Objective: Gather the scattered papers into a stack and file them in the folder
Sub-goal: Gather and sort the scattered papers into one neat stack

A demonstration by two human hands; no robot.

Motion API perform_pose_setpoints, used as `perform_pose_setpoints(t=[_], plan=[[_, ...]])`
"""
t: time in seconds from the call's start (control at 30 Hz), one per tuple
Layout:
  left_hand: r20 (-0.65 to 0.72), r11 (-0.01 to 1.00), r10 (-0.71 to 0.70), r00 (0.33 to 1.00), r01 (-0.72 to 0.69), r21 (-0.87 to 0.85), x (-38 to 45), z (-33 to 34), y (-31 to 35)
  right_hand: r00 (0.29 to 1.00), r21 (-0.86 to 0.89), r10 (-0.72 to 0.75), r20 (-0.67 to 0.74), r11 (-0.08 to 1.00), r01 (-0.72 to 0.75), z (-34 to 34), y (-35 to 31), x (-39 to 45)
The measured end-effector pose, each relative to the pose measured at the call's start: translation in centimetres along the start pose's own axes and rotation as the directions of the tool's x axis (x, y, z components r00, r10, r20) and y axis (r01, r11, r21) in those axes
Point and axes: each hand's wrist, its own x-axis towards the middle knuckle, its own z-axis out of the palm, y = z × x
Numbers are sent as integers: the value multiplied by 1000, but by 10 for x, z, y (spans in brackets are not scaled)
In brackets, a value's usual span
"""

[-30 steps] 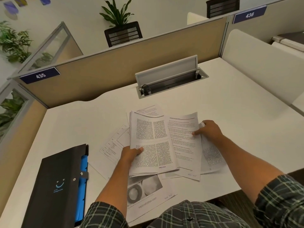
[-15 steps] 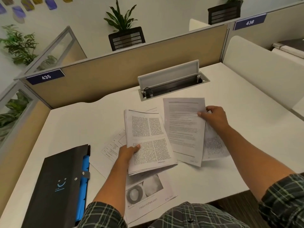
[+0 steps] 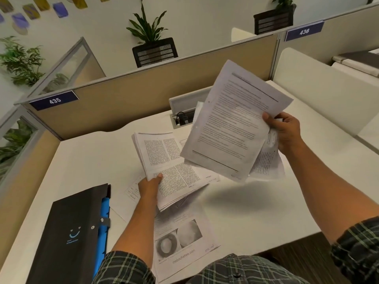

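Now right hand has lifted its loose white printed sheets clear of the desk, pinched; left hand grips the thicker two-column stack (merging looks next). Black folder lies left of its fingers.

White desk in an office cubicle. Tan partition along the far edge, blue number plates — 435 at left, 436 at right. Cable hatch open in the desktop. White divider on the right side. Potted plant in a dark slatted planter beyond the partition; more foliage at left behind glass. Pale wall — even, soft light.
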Motion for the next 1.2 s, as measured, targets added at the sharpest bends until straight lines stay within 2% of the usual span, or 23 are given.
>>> perform_pose_setpoints(t=[0.07, 0.13, 0.3, 0.43, 0.53, 0.7, 0.9, 1.0, 1.2], plan=[[7, 1000, 20, 1000, -20, 23, 1, 2, 4, 999, -1, 12, 47, 1000, -12, 1, -1, 0], [34, 999, 29, 999, -30, 43, 0, 4, 7, 994, -83, 39, 98, 996, -31, 3, 2, -1], [224, 999, 5, 975, -16, 48, -9, 14, 16, 971, -306, 141, 191, 949, -78, 13, 17, -4], [358, 997, -17, 934, -11, 76, -16, 24, 22, 953, -578, 199, 227, 815, -32, 25, 33, -9], [429, 999, -5, 903, -11, 35, -22, 29, 24, 964, -695, 178, 196, 719, 9, 33, 43, -11], [464, 1000, -10, 886, 9, 6, -28, 31, 20, 980, -770, 136, 144, 637, 25, 41, 49, -14], [464, 999, -26, 886, 44, -28, -31, 26, 16, 984, -752, 161, 75, 657, -50, 41, 47, -9], [461, 998, -26, 887, 52, -44, -31, 24, 16, 987, -763, 143, 74, 646, -36, 40, 46, -10], [484, 995, -27, 874, 72, -76, -32, 28, 13, 995, -871, 4, 96, 484, 82, 43, 46, -15]])
